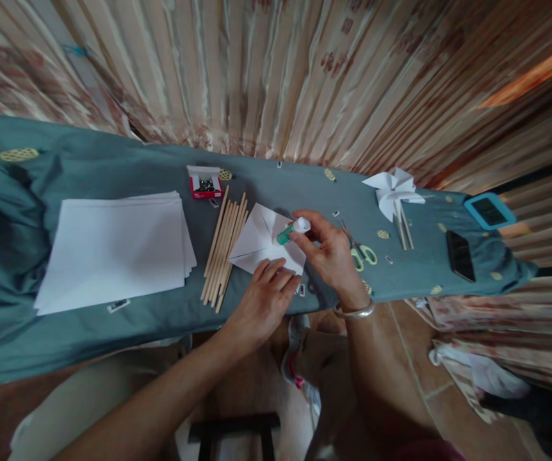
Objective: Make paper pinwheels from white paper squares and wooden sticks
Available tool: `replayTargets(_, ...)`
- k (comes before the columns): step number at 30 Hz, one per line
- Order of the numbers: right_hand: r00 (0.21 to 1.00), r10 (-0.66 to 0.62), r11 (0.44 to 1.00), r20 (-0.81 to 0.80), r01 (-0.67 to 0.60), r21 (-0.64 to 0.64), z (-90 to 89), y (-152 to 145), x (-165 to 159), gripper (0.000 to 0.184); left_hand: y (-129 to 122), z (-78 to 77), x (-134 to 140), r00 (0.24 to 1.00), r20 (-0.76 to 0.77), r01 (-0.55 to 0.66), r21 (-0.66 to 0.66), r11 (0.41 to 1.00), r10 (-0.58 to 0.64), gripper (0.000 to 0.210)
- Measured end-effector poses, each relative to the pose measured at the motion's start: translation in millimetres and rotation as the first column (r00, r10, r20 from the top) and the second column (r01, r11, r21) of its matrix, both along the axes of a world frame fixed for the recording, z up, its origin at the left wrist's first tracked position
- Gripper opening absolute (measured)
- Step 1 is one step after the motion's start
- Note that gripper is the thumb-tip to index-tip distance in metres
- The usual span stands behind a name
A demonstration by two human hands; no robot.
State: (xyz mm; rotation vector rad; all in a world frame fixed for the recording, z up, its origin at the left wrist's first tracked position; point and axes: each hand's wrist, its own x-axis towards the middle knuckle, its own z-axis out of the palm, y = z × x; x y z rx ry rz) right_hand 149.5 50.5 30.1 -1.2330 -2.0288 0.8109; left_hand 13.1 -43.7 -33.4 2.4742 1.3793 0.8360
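A square of white paper (251, 240), slit in from its corners, lies on the cloth in front of me. My left hand (265, 304) rests on its near edge with fingers stretched out, pressing it down. In my right hand (326, 251) is a glue stick (284, 235), green with a white end, gripped between thumb and fingers and tilted over the middle of the square. Whether its tip touches the paper is hidden. Green-handled scissors (362, 255) lie just right of my right hand. Wooden sticks (223, 250) lie in a bunch left of the square.
A stack of white paper (117, 250) lies to the left. Behind the sticks stands an open red box (205, 186) with small dark pieces. Paper pinwheels (395, 191) on sticks, a black phone (460, 256) and a blue-framed device (490, 211) lie right. A curtain (266, 83) hangs behind.
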Motion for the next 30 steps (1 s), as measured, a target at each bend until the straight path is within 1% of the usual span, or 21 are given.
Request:
replayTargets(4, 1.000, 0.013, 1.000, 0.003, -0.013, -0.002, -0.2, -1, -1, 0.033, 0, -0.7, 1, 1.000, -0.016, -0.008, 0.022, 1.000, 0.008, 0.029)
replayTargets(10, 0.999, 0.033, 0.999, 0.004, -0.033, -0.010, 0.6, -4, -3, 0.034, 0, -0.5, 2, 1.000, -0.010, -0.012, -0.011, 1.000, 0.012, 0.029)
replayTargets(14, 0.997, 0.055, 0.998, 0.045, -0.055, -0.009, 3.1, -5, -4, 0.037, 0, -0.6, 2, 1.000, -0.001, -0.007, -0.024, 1.000, 0.007, 0.030)
replayTargets(17, 0.995, 0.065, 0.998, 0.082, -0.066, 0.012, 5.5, -6, -4, 0.039, -1, -0.8, 2, 1.000, 0.000, -0.006, -0.023, 1.000, 0.006, 0.029)
replayTargets(21, 0.992, 0.067, 0.996, 0.104, -0.072, 0.052, 7.3, -9, -7, 0.038, 0, 0.7, 2, 1.000, -0.022, -0.013, -0.006, 1.000, 0.013, 0.026)
replayTargets(27, 0.988, 0.026, 0.994, 0.154, -0.042, 0.104, 7.7, -12, -11, 0.036, 2, 0.8, 3, 0.999, -0.027, -0.019, 0.043, 0.999, 0.021, 0.025)
replayTargets(30, 0.982, 0.007, 0.992, 0.190, -0.031, 0.120, 7.0, -12, -13, 0.036, 2, 1.4, 3, 1.000, -0.025, -0.013, 0.033, 0.999, 0.014, 0.026)
